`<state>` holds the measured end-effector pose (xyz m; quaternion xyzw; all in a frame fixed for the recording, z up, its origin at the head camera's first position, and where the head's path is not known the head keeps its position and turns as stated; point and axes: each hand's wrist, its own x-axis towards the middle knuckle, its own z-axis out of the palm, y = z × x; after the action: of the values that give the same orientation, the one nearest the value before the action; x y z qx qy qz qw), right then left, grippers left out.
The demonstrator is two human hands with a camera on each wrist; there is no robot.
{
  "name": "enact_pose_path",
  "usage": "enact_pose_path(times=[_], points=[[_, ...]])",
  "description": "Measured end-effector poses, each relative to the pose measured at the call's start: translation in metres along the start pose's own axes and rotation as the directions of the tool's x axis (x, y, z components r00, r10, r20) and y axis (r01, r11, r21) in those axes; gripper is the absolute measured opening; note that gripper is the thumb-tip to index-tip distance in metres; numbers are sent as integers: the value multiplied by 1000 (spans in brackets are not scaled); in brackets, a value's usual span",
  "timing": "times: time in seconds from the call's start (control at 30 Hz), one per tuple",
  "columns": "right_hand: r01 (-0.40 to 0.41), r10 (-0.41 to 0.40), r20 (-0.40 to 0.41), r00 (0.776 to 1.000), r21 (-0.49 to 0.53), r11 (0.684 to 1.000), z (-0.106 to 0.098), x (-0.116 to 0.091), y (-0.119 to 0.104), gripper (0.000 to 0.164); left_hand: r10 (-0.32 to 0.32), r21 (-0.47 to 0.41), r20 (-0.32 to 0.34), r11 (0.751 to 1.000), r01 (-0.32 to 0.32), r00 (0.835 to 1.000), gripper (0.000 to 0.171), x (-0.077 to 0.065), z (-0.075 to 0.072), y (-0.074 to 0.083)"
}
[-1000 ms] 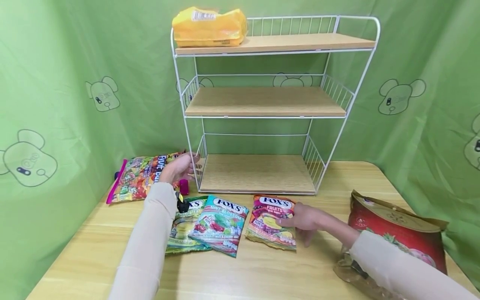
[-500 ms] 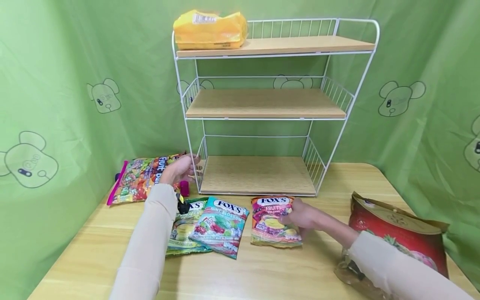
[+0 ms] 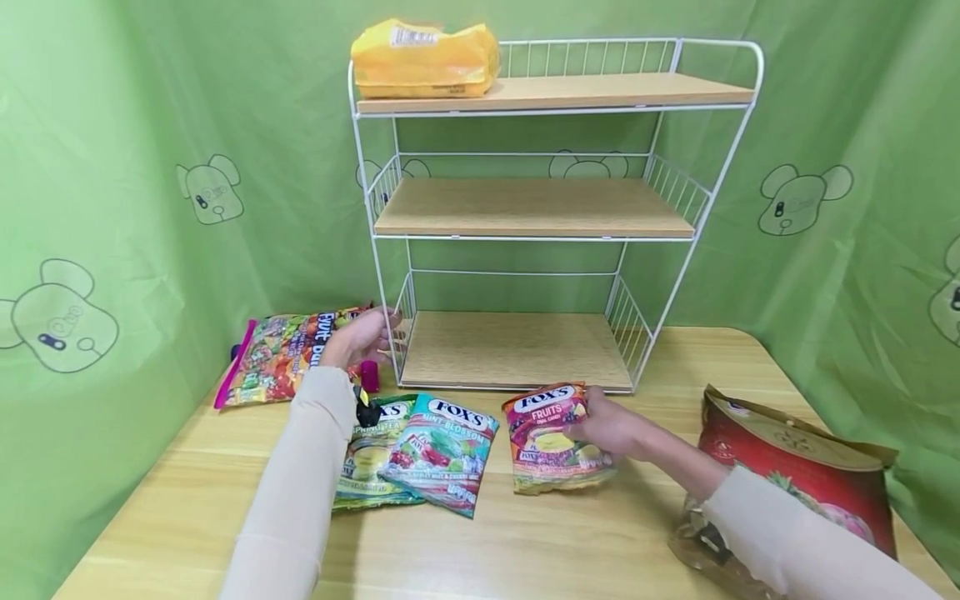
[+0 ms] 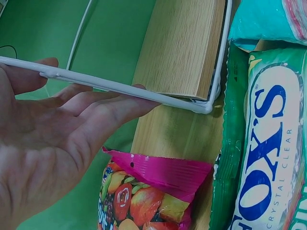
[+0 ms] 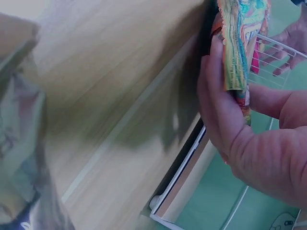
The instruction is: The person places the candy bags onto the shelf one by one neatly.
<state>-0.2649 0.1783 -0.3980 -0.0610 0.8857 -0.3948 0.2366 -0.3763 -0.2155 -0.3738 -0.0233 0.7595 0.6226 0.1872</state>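
Note:
In the head view my right hand (image 3: pixel 611 425) grips the right side of a red and orange FOX'S Fruits candy bag (image 3: pixel 553 446), thumb in front and fingers behind. The bag is tilted, its lower end off the table; the right wrist view shows its edge (image 5: pixel 235 52) between thumb and fingers. At the lower left of the white wire shelf rack (image 3: pixel 517 204), my left hand (image 3: pixel 365 337) holds the left post, thumb and fingers about the rail (image 4: pixel 110 86). A teal FOX'S Mint Blossom bag (image 3: pixel 442 450) overlaps a green FOX'S Spring Tea bag (image 3: pixel 367 458).
A yellow pack (image 3: pixel 423 62) lies on the rack's top shelf, at the left. Behind my left hand is a colourful fruit candy bag (image 3: pixel 277 358) with pink ends. A big red and brown bag (image 3: pixel 795 467) stands at the right of the wooden table (image 3: pixel 480 558), beside my right forearm.
My right hand has raised the FOX'S Fruits bag from the table and tilted it, shifting it slightly right. The left hand stays at the rack's post.

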Motion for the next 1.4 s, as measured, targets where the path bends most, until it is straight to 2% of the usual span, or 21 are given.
enact_pose_path(times=[0.33, 0.5, 0.77, 1.07, 1.33, 1.4], points=[[60, -58, -20, 998, 140, 988, -6, -8, -3, 80, -6, 11, 4, 1000, 6, 1000, 50, 1, 0, 0], [88, -82, -37, 996, 206, 975, -6, -12, -6, 67, 0, 14, 9, 1000, 0, 1000, 50, 2, 0, -1], [102, -86, -91, 992, 186, 977, -7, -14, -8, 60, 13, 5, 14, 1000, -13, 1000, 50, 1, 1, -1], [98, -78, -101, 992, 207, 973, -9, -14, -12, 58, 14, -14, 22, 1000, -13, 1000, 51, 2, 0, -1], [146, -126, -98, 987, 232, 962, -21, -15, -34, 52, 12, -25, 29, 1000, -12, 999, 50, 2, -1, -2], [146, -125, -105, 987, 225, 963, -27, -18, -43, 56, 16, -24, 36, 1000, -15, 999, 51, 2, 0, -2]])
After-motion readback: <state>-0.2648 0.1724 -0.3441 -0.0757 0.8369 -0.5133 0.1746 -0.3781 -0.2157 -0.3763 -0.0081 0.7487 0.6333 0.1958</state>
